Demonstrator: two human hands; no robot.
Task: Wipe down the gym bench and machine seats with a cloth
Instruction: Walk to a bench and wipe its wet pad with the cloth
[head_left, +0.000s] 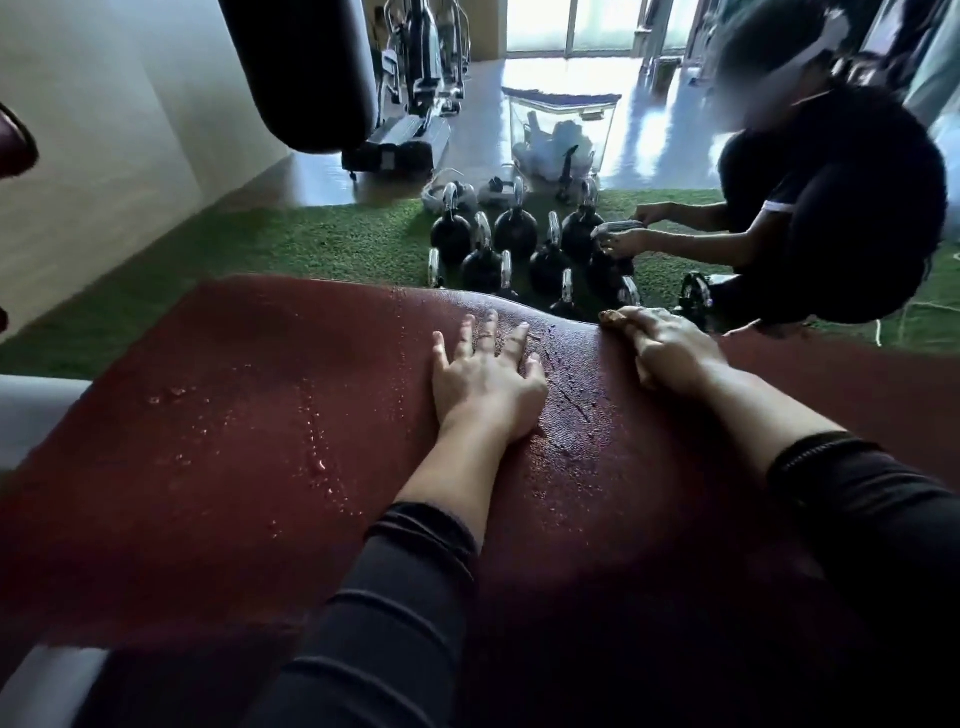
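Currently, the left hand (485, 382) is lying flat on the wet red bench pad (249, 415), grip spread. The right hand (670, 353) is pressing a tan cloth (615, 318) at the pad's far edge, fingers straight. Kettlebells (519, 244) are standing beyond on green turf (311, 244).

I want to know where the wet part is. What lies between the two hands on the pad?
In the head view, only wet red pad, beaded with droplets, lies between left hand and right hand.

cloth (644, 375) mostly hidden under right hand (670, 351)
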